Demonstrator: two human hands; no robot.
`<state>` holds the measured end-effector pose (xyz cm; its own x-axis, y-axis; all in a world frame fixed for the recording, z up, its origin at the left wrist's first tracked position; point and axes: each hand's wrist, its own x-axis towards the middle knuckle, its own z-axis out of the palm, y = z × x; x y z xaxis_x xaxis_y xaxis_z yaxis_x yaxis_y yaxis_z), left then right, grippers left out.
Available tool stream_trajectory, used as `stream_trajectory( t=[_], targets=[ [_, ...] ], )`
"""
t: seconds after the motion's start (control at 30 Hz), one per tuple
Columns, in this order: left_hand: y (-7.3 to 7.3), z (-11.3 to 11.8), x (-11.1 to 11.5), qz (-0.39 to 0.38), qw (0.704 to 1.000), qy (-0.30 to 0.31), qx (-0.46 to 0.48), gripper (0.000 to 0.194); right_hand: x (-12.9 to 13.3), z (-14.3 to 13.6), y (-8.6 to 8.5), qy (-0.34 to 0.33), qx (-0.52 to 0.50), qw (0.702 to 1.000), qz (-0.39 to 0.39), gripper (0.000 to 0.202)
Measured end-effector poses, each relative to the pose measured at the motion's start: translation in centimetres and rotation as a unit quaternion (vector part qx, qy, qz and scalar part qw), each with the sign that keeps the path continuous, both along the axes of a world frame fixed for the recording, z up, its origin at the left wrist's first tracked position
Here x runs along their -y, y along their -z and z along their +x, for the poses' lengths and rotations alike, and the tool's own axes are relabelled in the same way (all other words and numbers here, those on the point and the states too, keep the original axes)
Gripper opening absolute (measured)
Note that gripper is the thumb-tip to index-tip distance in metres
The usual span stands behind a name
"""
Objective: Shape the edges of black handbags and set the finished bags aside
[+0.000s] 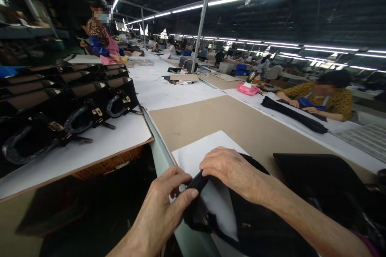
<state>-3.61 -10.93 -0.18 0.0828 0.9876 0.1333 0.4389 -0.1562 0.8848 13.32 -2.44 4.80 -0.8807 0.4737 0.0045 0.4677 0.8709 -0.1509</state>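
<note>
Near the table's front edge, my left hand pinches a black handle between thumb and fingers. My right hand grips the same handle slightly higher up, fingertips pressed against it. This handle curves down toward a black handbag, which lies under my right forearm and bears a small gold-coloured mark. A white sheet lies beneath the hands, on the brown board. To the right rests another black bag or panel, partly behind my forearm. The undersides of my fingers are hidden.
Several finished black handbags with wrapped handles stand on a table at left. A dark gap separates it from my brown-topped table. Across sit a pink basket, black strips and a co-worker; another person stands far left.
</note>
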Motion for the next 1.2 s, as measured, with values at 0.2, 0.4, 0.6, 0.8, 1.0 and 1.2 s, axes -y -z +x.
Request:
stream_trajectory(
  t=[0.2, 0.4, 0.6, 0.8, 1.0, 1.2],
  targets=[
    [-0.1, 0.3, -0.7, -0.048, 0.996, -0.007, 0.077, 0.021, 0.1, -0.4, 0.2, 0.02, 0.008, 1.0, -0.012, 0.024],
    [0.2, 0.5, -1.3, -0.042, 0.995, -0.036, 0.084, 0.019, 0.1, -1.0, 1.0, 0.028, -0.006, 1.0, 0.012, 0.026],
    [0.0, 0.6, -0.7, 0.025, 1.0, -0.003, 0.01, 0.017, 0.4, 1.0, -1.2, 0.078, -0.027, 0.996, 0.033, 0.02],
    [0.6, 1.0, -1.1, 0.057, 0.998, -0.024, -0.026, 0.025, 0.2, 7.2, -2.2, 0.345, -0.052, 0.936, -0.041, 0.039],
    [0.2, 2.0, -2.0, 0.069, 0.991, -0.016, -0.11, 0.015, 0.4, 7.3, 0.0, 0.361, -0.007, 0.932, 0.002, 0.025],
    [-0.1, 2.1, -2.5, 0.067, 0.992, 0.033, -0.103, 0.026, -0.7, 6.3, 1.2, 0.341, 0.036, 0.932, 0.116, 0.031]
  ],
)
